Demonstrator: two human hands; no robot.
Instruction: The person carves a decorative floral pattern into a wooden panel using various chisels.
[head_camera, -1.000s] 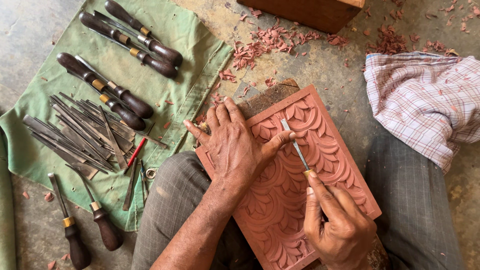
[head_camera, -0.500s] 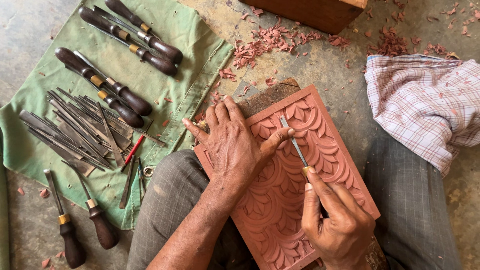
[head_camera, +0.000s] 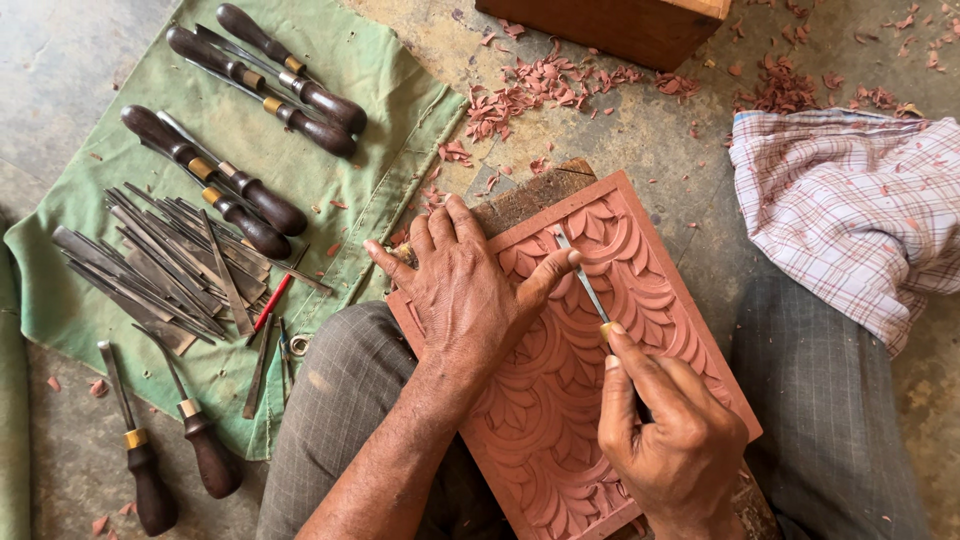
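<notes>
In the head view, you are pressing your left hand (head_camera: 455, 290) flat on the reddish-brown carved wooden panel (head_camera: 580, 400), which is lying across your lap at the centre of the frame with its long axis running from upper left to lower right. Your left fingers are spread and resting on the panel's upper-left part, clamped on nothing, with the thumb stretching right to touch the blade of the thin metal carving chisel (head_camera: 580, 280). Your right hand (head_camera: 665, 440), at the lower centre-right, is closing its fingers on the chisel's handle end. The chisel's long axis is pointing up and left from those fingers, and its tip is sitting in the leaf pattern near the panel's upper edge, just beside your left thumb, so the left hand is nearer the cutting end.

At the left of the frame, dark-handled chisels (head_camera: 250, 205) and thin steel blades (head_camera: 150, 265) are lying on a green cloth (head_camera: 330, 60). A checked cloth (head_camera: 850, 200) is lying at the right, and red wood shavings (head_camera: 520, 95) are scattering over the floor near the top. No packages, labels or signs are showing.
</notes>
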